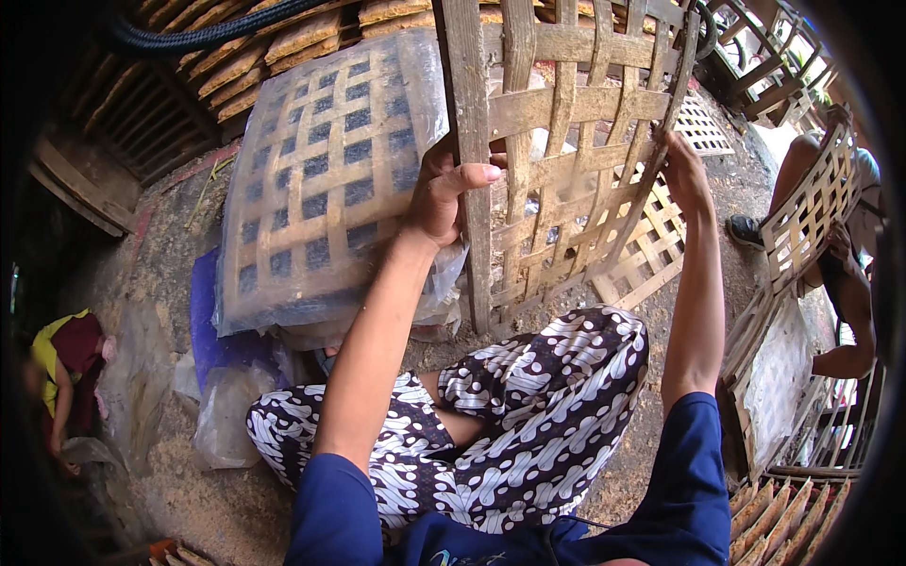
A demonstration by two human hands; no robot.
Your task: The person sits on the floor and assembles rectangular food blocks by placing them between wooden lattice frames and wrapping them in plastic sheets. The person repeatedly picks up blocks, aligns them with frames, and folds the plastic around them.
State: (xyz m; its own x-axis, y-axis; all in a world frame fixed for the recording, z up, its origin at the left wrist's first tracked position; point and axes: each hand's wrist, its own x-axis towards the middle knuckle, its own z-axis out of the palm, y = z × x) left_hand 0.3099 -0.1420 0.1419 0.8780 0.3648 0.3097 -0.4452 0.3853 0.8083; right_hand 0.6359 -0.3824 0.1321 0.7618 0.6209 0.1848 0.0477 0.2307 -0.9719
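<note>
Bare dirt floor (151,255) spreads under stacked clay tiles far back. Left hand (444,193) and right hand (681,170) each close their grip on the upright woven bamboo tray (566,160); a plastic-wrapped tray (321,179) leans left.

Woven bamboo lattice tray (566,141) held upright, weathered grey-brown strips

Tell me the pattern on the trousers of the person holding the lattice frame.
The trousers carry a dark-and-white swirling batik-like print, seen in the head view.
</note>
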